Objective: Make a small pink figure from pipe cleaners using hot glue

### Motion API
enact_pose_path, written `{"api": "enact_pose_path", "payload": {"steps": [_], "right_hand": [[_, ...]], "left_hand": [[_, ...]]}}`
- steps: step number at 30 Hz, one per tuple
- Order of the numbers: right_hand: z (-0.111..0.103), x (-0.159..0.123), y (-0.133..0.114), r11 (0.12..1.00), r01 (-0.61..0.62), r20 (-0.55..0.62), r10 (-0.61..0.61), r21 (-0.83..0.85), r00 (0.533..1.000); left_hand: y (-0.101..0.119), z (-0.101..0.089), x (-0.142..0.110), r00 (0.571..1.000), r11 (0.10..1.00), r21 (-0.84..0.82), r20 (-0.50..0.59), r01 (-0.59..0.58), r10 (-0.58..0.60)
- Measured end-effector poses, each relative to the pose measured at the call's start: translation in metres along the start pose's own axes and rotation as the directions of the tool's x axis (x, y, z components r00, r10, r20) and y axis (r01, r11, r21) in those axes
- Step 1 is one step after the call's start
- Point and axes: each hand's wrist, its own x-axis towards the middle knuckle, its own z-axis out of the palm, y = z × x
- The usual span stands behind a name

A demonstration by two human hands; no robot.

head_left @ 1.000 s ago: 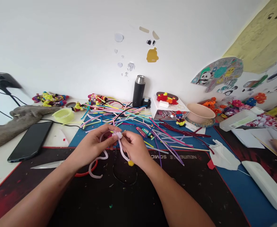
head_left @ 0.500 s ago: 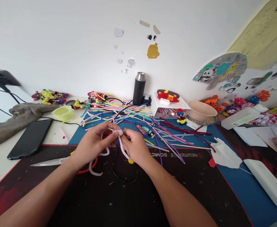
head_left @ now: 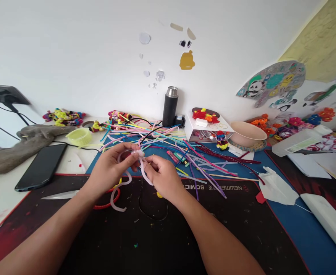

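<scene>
My left hand point(head_left: 110, 168) and my right hand point(head_left: 162, 176) meet above the black desk mat point(head_left: 156, 236). Both pinch a pale pink pipe cleaner point(head_left: 119, 198) that is twisted into a small knot between the fingertips. One loose end curls down to the mat below my left hand, and another runs under my right fingers. A red ring lies on the mat under my left wrist. Just behind the hands spreads a pile of coloured pipe cleaners point(head_left: 168, 147).
A black phone point(head_left: 42, 166) and a scissor blade point(head_left: 59, 195) lie at the left. A black flask point(head_left: 169, 106), a white box point(head_left: 206, 130) and a beige bowl point(head_left: 248, 133) stand at the back. A white case point(head_left: 327, 221) lies at the right.
My hands have shifted slightly left and the knot has turned a little between the fingertips. A person's hand at the right edge has gone out of view.
</scene>
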Motion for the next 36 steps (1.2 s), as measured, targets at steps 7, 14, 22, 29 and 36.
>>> {"api": "enact_pose_path", "payload": {"steps": [7, 14, 22, 29, 36], "right_hand": [[-0.007, -0.001, -0.009, 0.998, 0.001, -0.016, 0.000, 0.065, 1.000], [-0.010, -0.001, -0.011, 0.992, 0.078, -0.043, -0.082, -0.098, 0.996], [-0.009, -0.002, -0.010, 0.951, 0.125, 0.001, -0.130, -0.282, 0.991], [-0.010, -0.002, -0.012, 0.906, 0.145, 0.023, -0.148, -0.397, 0.989], [-0.014, 0.000, -0.009, 0.775, 0.192, 0.066, -0.192, -0.602, 0.979]], "left_hand": [[-0.002, -0.007, 0.004, 0.998, 1.000, 0.019, -0.067, 0.019, -0.018], [0.000, -0.004, 0.003, 0.995, 0.975, 0.218, -0.080, -0.039, 0.058], [-0.007, -0.001, 0.003, 0.983, 0.893, 0.436, -0.078, -0.116, 0.166], [-0.011, 0.003, 0.005, 0.968, 0.831, 0.510, 0.019, -0.224, 0.249], [-0.020, 0.001, 0.007, 0.937, 0.782, 0.517, 0.170, -0.348, 0.305]]}}
